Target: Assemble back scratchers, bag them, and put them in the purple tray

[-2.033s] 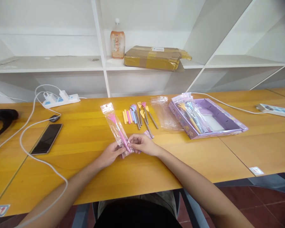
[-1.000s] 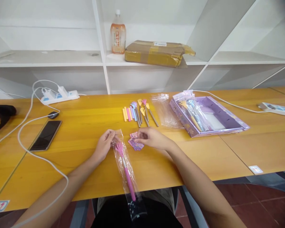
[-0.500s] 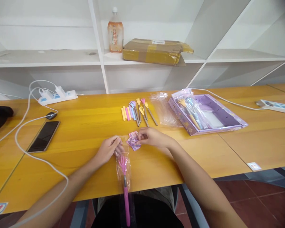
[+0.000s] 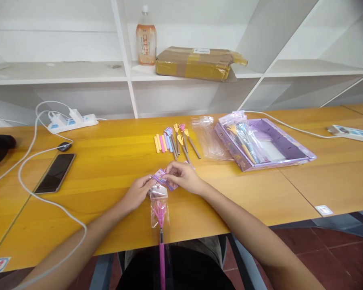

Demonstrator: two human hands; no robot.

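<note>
A pink back scratcher (image 4: 162, 257) in a clear plastic bag (image 4: 159, 193) hangs over the table's front edge, its hand-shaped head up. My left hand (image 4: 139, 192) pinches the bag near its top, the fingertips also close to a small purple printed card (image 4: 159, 175). That card is gripped by my right hand (image 4: 181, 175), just above the bag's mouth. More purple cards lie partly hidden under my right hand. Beyond it are loose scratcher heads on metal rods (image 4: 181, 141) in several colours. To their left sits a row of short coloured handles (image 4: 162, 143).
A purple box (image 4: 290, 161) at the right holds bagged scratchers (image 4: 245, 141). Clear bags (image 4: 210, 139) lie beside it. On the left are a phone (image 4: 56, 173), a power strip (image 4: 74, 123) and a white cable (image 4: 53, 203). A bottle (image 4: 146, 42) and carton (image 4: 196, 64) stand on the shelf.
My right hand has moved left with a purple card, from the card pile to the bag's top. The bag's top now shows flatter between the hands; my left hand still holds it.
</note>
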